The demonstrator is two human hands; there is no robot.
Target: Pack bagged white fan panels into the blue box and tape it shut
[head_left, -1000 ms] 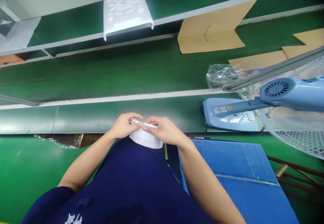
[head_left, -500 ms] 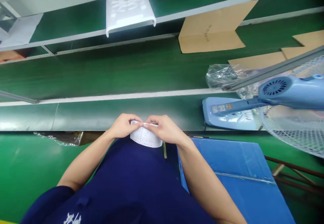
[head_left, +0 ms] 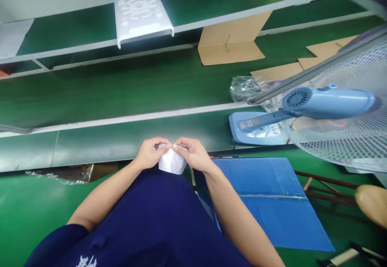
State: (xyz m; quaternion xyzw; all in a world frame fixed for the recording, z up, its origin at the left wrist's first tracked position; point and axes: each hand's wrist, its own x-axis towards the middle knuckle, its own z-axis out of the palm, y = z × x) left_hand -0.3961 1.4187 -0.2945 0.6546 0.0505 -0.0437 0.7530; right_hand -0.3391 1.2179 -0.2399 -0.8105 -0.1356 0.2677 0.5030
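A small white printed paper sheet [head_left: 172, 163] is pinched between both hands in front of my chest, at the near edge of the bench. My left hand [head_left: 152, 153] grips its upper left edge with thumb and fingers. On the upper right, my right hand [head_left: 193, 152] pinches the same sheet, and the two thumbs nearly meet in the middle. The paper bulges and hangs down between the hands; its print is too small to read.
A blue fan [head_left: 326, 104] with a white mesh guard stands right on the green bench [head_left: 99, 144]. Behind are clear plastic wrap [head_left: 243, 89] and folded cardboard [head_left: 229, 45]. A white plastic panel [head_left: 143, 11] overhangs the upper shelf. A blue box [head_left: 263, 186] sits below right.
The paper has bent more sharply between my hands and looks narrower. The whole view has turned to the right, so bench, fan and box appear farther left.
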